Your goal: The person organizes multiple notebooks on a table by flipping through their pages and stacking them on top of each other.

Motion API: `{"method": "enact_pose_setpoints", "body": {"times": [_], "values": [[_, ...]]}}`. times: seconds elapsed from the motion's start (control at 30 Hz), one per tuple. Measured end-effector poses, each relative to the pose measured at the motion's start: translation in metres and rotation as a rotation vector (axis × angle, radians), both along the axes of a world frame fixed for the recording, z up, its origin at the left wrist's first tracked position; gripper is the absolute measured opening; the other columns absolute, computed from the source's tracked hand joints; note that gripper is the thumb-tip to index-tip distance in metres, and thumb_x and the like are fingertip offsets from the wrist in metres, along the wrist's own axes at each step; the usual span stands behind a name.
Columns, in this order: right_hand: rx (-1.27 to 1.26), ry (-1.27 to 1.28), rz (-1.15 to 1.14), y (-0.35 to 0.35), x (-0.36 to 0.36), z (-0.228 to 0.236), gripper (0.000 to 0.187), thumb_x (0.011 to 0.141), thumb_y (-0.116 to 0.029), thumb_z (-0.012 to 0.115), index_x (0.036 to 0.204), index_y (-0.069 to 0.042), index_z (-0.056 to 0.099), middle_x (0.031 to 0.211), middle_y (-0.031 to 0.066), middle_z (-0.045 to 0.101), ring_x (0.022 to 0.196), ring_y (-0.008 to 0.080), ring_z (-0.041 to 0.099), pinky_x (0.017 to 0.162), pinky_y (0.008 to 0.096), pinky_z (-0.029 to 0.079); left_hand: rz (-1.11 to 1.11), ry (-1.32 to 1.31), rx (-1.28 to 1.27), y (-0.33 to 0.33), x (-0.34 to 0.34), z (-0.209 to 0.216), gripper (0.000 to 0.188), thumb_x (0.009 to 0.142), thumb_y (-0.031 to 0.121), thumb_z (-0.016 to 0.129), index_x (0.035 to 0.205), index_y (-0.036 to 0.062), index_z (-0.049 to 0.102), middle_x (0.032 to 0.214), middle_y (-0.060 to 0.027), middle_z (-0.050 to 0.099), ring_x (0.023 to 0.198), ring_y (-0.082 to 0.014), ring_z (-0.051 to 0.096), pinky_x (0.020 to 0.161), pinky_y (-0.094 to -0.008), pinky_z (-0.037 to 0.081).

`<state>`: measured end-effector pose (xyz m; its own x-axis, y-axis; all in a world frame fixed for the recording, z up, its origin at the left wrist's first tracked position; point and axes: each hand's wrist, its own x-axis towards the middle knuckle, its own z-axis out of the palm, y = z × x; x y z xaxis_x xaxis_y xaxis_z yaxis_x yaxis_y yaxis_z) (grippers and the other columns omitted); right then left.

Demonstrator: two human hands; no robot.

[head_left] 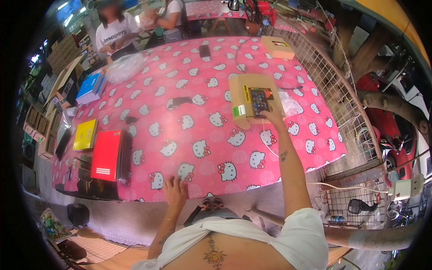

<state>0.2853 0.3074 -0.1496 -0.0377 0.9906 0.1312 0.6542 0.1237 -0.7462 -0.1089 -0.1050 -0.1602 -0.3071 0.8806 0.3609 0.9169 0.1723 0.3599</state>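
A phone (259, 101) with a lit screen lies on top of a brown cardboard box (239, 88) at the right of the table. My right hand (272, 115) reaches to the phone's lower right corner, its fingertips touching the screen; it does not grip the phone. A white cable (264, 135) runs from the phone's lower end toward the table's near edge. My left hand (174, 189) rests on the pink patterned tablecloth (198, 166) by the near edge, fingers apart and holding nothing.
At left lie a stack of red notebooks (107, 155), yellow notebooks (85, 134) and blue packs (91, 88). Clear plastic (124, 67), a dark flat object (204, 51) and a second cardboard box (277, 47) lie farther back. Two people (114, 33) stand beyond. A wire fence (333, 85) borders the right.
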Motion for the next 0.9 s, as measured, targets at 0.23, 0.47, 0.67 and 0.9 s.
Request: {"method": "enact_pose_setpoints", "body": {"times": [0.23, 0.47, 0.67, 0.9], "values": [[-0.116, 0.092, -0.127, 0.016, 0.016, -0.005, 0.07, 0.069, -0.038, 0.074, 0.132, -0.011, 0.059, 0.132, 0.0196, 0.054, 0.124, 0.038, 0.05, 0.107, 0.0466, 0.038, -0.05, -0.015, 0.023, 0.006, 0.002, -0.001, 0.026, 0.096, 0.023, 0.055, 0.116, 0.0069, 0.061, 0.116, -0.0165, 0.055, 0.105, -0.0348, 0.05, 0.09, -0.0468, 0.04], [-0.054, 0.301, 0.145, -0.006, -0.022, 0.031, 0.052, 0.086, -0.034, 0.061, 0.131, -0.009, 0.058, 0.11, 0.0172, 0.068, 0.11, 0.0288, 0.062, 0.1, 0.0378, 0.042, -0.008, -0.01, 0.017, -0.005, -0.006, -0.001, 0.024, 0.096, 0.022, 0.054, 0.114, 0.0071, 0.062, 0.116, -0.0164, 0.055, 0.104, -0.0349, 0.05, 0.089, -0.047, 0.04], [0.042, 0.214, -0.034, 0.016, 0.002, 0.026, 0.046, 0.096, -0.038, 0.05, 0.124, -0.003, 0.062, 0.111, 0.0131, 0.067, 0.106, 0.0207, 0.061, 0.094, 0.0299, 0.044, -0.036, -0.06, 0.015, 0.005, 0.001, 0.0, 0.025, 0.095, 0.023, 0.055, 0.115, 0.0095, 0.062, 0.119, -0.016, 0.054, 0.107, -0.036, 0.049, 0.091, -0.0479, 0.039], [-0.246, 0.422, 0.134, 0.008, -0.011, 0.045, 0.042, 0.101, -0.043, 0.043, 0.113, -0.008, 0.062, 0.111, 0.0036, 0.061, 0.104, 0.0136, 0.055, 0.093, 0.0316, 0.04, 0.01, -0.057, 0.025, -0.004, -0.003, -0.001, 0.025, 0.095, 0.023, 0.055, 0.115, 0.0096, 0.062, 0.118, -0.0157, 0.055, 0.106, -0.0355, 0.049, 0.09, -0.0477, 0.04]]}}
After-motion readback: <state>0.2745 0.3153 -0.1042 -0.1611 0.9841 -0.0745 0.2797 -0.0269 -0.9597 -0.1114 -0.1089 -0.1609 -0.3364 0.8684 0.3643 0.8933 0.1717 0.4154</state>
